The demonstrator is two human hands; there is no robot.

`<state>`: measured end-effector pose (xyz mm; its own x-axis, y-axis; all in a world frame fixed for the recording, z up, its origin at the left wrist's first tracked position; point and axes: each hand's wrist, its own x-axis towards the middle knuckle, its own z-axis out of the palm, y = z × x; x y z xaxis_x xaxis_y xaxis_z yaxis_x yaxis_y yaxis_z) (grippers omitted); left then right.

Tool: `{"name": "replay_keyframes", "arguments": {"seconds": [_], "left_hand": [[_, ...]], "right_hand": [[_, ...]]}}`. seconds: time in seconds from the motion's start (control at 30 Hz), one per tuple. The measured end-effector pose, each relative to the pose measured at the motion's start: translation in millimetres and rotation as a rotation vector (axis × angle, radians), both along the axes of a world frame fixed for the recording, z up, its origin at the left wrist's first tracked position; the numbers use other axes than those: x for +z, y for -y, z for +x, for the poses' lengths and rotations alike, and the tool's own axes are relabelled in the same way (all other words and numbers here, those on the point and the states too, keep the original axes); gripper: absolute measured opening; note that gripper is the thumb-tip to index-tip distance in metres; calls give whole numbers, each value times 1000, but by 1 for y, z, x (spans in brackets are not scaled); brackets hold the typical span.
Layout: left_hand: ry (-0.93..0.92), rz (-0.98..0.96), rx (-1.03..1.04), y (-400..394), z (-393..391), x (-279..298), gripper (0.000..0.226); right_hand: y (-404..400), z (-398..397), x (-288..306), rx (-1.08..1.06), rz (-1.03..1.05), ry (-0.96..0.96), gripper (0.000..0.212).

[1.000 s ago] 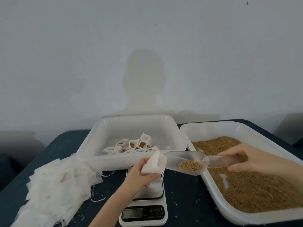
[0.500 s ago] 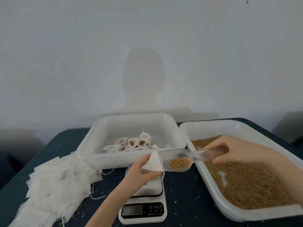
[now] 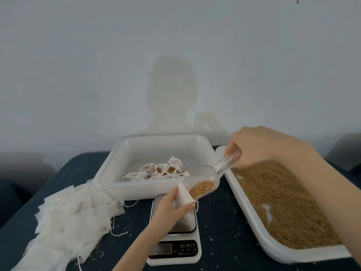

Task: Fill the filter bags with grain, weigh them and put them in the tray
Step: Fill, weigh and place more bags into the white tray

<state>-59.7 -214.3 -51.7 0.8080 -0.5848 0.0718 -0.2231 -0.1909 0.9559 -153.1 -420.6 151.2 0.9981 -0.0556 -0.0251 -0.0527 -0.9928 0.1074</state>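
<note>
I see my left hand [image 3: 172, 205] pinching a small white paper filter bag [image 3: 183, 196] between thumb and fingers, holding its mouth open just above the steel platform of the white digital kitchen scale [image 3: 174, 245]. My right hand [image 3: 259, 146] is curled tight round the handle of a clear plastic scoop [image 3: 207, 181], which tilts down to the left so that its lip meets the bag's opening. A small heap of golden-brown grain [image 3: 202, 189] sits at the low end of the scoop, right against the bag.

The scale stands on the dark blue desk [image 3: 220, 222], between two white plastic trays. The square tray [image 3: 156, 153] behind it holds a cluster of filled filter bags [image 3: 160, 171] lying near its front wall. The long tray [image 3: 273, 249] on the right is spread with loose grain [image 3: 283, 202], with a couple of bare white patches showing through. My right forearm reaches across that tray.

To the left of the scale, a loose pile of flat white empty bags [image 3: 74, 218] with thin strings spills over the desk, touching the square tray's front left corner. A few stray grains dot the desk surface. The scale's display is too dim to read.
</note>
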Motion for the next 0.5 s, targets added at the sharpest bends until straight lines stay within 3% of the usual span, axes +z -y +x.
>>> {"name": "replay_keyframes", "arguments": {"seconds": [0.17, 0.5], "left_hand": [[16, -65, 38, 5, 3, 0, 27], [76, -133, 58, 12, 1, 11, 23]], "right_hand": [[-21, 6, 19, 50, -157, 18, 43], [-43, 5, 43, 76, -282, 117, 41]]}}
